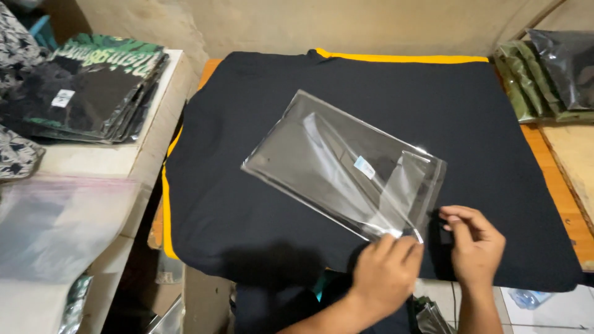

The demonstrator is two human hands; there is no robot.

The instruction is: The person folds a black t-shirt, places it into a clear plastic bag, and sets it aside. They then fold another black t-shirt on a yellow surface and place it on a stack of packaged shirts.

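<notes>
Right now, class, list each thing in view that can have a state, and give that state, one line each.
Clear bag: packed with a dark folded garment, lying flat, flap end under fingers.
Left hand: pressing the bag's near corner.
Right hand: beside the bag, fingers curled.
Black cloth: spread flat.
Bagged shirts: stacked.
</notes>
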